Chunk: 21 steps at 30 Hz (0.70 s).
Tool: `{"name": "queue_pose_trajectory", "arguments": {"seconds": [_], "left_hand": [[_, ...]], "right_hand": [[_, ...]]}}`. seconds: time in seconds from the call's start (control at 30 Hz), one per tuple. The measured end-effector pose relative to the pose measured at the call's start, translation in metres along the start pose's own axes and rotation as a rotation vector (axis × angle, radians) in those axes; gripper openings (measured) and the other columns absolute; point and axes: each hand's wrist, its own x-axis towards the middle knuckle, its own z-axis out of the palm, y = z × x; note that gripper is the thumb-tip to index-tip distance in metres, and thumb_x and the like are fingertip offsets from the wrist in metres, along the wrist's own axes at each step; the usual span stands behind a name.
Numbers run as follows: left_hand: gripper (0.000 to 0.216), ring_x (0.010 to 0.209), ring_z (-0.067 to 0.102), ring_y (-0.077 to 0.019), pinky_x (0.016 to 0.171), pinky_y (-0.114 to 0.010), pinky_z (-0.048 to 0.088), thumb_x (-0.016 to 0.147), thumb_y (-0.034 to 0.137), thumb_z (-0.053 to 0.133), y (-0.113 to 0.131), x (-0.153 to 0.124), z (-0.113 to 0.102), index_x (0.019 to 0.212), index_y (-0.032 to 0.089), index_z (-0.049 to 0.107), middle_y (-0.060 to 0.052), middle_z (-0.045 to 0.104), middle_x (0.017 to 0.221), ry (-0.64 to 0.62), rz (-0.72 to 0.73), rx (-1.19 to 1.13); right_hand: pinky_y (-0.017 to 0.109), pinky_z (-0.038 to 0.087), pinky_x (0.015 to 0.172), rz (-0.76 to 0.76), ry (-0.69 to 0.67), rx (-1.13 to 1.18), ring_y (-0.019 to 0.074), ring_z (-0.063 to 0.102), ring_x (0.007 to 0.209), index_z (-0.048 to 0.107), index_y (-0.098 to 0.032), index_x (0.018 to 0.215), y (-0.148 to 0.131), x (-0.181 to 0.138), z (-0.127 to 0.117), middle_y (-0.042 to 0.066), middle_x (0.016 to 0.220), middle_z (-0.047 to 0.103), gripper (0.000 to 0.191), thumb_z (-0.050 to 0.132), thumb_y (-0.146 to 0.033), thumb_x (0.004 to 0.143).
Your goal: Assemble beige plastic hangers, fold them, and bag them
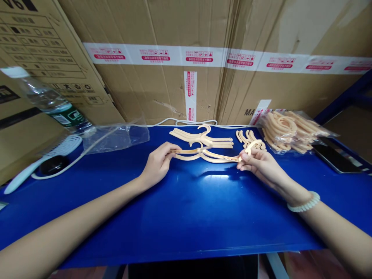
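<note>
My left hand pinches the left end of a cream plastic hanger held just above the blue table. My right hand grips the hanger's right end together with a small cream hook piece. Right behind the held hanger lies a short stack of finished hangers. A few loose hook pieces rest to the right of that stack. A white bead bracelet circles my right wrist.
A clear bag of cream hanger parts sits at the back right, a dark phone beside it. At the left are an empty plastic bag, a water bottle, a white handheld fan and a white cable. Cardboard boxes wall the back.
</note>
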Motion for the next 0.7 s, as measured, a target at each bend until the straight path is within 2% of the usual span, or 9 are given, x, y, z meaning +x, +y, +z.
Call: {"name": "queue_pose_trajectory", "arguments": {"seconds": [0.13,0.27,0.5,0.7], "left_hand": [[0.020,0.083,0.066,-0.0184,0.078,-0.031,0.052,0.096,0.013,0.046,-0.0002,-0.0003,-0.0001,0.101,0.019,0.064,-0.005,0.068,0.093,-0.008,-0.011,0.014],[0.020,0.075,0.064,-0.0161,0.073,-0.029,0.051,0.097,0.014,0.046,-0.0011,-0.0014,0.0009,0.104,0.019,0.064,-0.004,0.066,0.089,-0.033,-0.003,0.009],[0.021,0.066,0.060,-0.0132,0.066,-0.026,0.050,0.101,0.017,0.044,0.0022,-0.0021,0.0002,0.107,0.018,0.064,-0.003,0.066,0.088,-0.065,0.022,0.013],[0.017,0.092,0.069,-0.0193,0.081,-0.029,0.053,0.102,0.024,0.051,0.0049,-0.0048,0.0023,0.116,0.019,0.060,-0.007,0.070,0.104,-0.112,0.126,0.118]], "right_hand": [[0.028,0.061,0.062,-0.032,0.023,-0.039,0.0190,0.071,0.064,0.068,-0.018,0.078,0.0044,0.0008,0.0025,0.005,0.068,0.071,0.044,0.095,-0.050,0.066],[0.029,0.059,0.059,-0.106,0.106,-0.071,0.0188,0.069,0.060,0.065,-0.020,0.076,0.0062,-0.0007,0.0062,0.003,0.065,0.069,0.048,0.095,-0.055,0.062],[0.030,0.054,0.055,-0.271,0.182,-0.154,0.0177,0.064,0.053,0.064,-0.022,0.080,0.0088,-0.0025,0.0095,0.001,0.059,0.068,0.045,0.090,-0.058,0.070],[0.035,0.056,0.059,-0.332,0.231,-0.163,0.0210,0.065,0.058,0.067,-0.025,0.086,0.0044,-0.0020,0.0100,0.001,0.065,0.068,0.037,0.088,-0.053,0.075]]}}
